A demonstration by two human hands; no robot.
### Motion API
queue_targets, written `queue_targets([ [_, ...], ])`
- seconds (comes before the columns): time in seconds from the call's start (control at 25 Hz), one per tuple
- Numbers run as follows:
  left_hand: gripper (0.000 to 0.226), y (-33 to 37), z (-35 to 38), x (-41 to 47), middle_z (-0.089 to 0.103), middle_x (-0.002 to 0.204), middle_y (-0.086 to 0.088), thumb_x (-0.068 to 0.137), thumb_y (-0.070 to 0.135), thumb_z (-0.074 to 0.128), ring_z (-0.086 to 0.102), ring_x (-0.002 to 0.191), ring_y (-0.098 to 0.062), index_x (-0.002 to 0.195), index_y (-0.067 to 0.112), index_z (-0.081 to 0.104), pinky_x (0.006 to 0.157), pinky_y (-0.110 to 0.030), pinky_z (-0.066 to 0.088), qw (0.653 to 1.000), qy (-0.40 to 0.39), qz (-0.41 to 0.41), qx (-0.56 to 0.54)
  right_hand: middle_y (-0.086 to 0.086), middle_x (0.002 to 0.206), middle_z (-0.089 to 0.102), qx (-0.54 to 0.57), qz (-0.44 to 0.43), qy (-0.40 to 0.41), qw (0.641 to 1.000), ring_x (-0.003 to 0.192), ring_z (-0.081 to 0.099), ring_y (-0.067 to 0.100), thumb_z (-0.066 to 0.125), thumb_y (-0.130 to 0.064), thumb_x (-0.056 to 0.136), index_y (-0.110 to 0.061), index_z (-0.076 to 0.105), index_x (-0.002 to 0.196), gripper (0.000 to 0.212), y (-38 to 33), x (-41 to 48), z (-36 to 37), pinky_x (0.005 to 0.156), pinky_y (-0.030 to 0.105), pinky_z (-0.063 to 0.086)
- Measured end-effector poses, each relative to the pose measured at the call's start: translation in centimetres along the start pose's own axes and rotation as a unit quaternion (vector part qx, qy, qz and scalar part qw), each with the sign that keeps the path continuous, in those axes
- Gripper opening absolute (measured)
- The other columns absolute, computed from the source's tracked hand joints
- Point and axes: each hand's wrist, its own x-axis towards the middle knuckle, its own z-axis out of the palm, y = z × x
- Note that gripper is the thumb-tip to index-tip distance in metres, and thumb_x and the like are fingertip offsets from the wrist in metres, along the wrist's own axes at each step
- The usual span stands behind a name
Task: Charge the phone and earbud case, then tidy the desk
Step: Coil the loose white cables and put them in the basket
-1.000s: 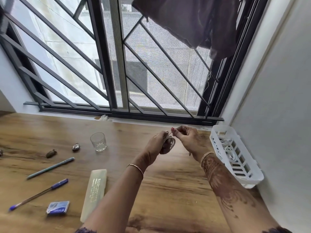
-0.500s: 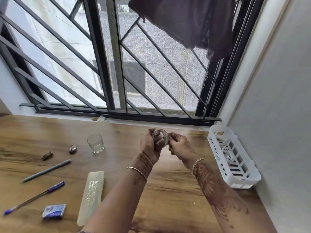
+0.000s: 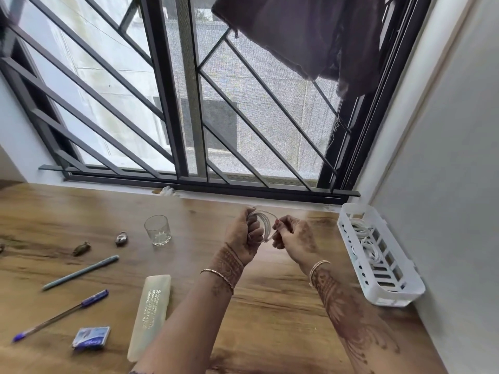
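Note:
A coiled white cable (image 3: pixel 264 222) sits between both hands above the wooden desk (image 3: pixel 270 306). My left hand (image 3: pixel 244 234) is fisted around the coil's loops. My right hand (image 3: pixel 293 234) pinches the cable's loose end close beside the coil. At the right wall stands a white slotted basket (image 3: pixel 388 290) with more white cables (image 3: pixel 363 233) lying in it. No phone or earbud case shows in this view.
On the left of the desk lie a drinking glass (image 3: pixel 158 230), a small padlock (image 3: pixel 121 238), a brown object (image 3: pixel 81 248), a grey pen (image 3: pixel 81 272), a blue pen (image 3: pixel 60 315), a blue eraser box (image 3: pixel 91 338) and a pale pencil case (image 3: pixel 149 315). The barred window (image 3: pixel 189 103) is behind.
My left hand has turned upright into a fist around the coil, and my right hand has drawn in close, working the cable end against the loops.

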Motion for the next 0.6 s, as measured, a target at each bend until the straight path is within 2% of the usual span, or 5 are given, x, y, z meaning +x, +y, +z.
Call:
queue_targets([
  [0.12, 0.055, -0.3, 0.1, -0.2, 0.018, 0.032, 0.009, 0.094, 0.022, 0.039, 0.017, 0.023, -0.005, 0.040, 0.025, 0.027, 0.028, -0.014, 0.008, 0.999, -0.023, -0.019, 0.020, 0.010, 0.066, 0.068, -0.008, -0.020, 0.034, 0.999, 0.049, 0.065, 0.020, 0.052, -0.009, 0.095, -0.016, 0.055, 0.076, 0.021, 0.2, 0.0, 0.2, 0.051, 0.030, 0.055],
  [0.32, 0.054, -0.6, -0.1, -0.5, 0.018, 0.032, 0.008, 0.093, 0.023, 0.038, 0.017, 0.024, -0.004, 0.040, 0.024, 0.029, 0.029, -0.015, 0.007, 0.998, -0.035, -0.039, 0.030, 0.006, 0.074, 0.071, 0.037, -0.042, 0.091, 0.994, 0.058, 0.070, 0.024, 0.060, -0.003, 0.090, -0.019, 0.050, 0.078, 0.022, 0.6, 0.2, -0.2, 0.057, 0.035, 0.057],
  [0.48, 0.053, -1.3, 0.4, -0.6, 0.018, 0.032, 0.008, 0.093, 0.025, 0.037, 0.017, 0.024, -0.004, 0.040, 0.024, 0.030, 0.030, -0.014, 0.006, 0.998, -0.040, -0.046, 0.035, -0.009, 0.063, 0.059, -0.009, -0.072, 0.174, 0.982, 0.058, 0.064, 0.009, 0.068, -0.004, 0.084, -0.022, 0.044, 0.070, 0.033, 0.8, 0.0, 0.4, 0.058, 0.033, 0.056],
  [0.6, 0.053, -1.7, 0.6, -0.6, 0.019, 0.032, 0.009, 0.093, 0.024, 0.035, 0.016, 0.023, -0.004, 0.040, 0.024, 0.031, 0.028, -0.013, 0.006, 0.998, -0.035, -0.045, 0.034, -0.007, 0.066, 0.057, 0.017, -0.043, 0.189, 0.981, 0.056, 0.059, 0.008, 0.071, -0.006, 0.082, -0.020, 0.046, 0.069, 0.031, 1.2, 0.2, 0.8, 0.055, 0.027, 0.054],
])
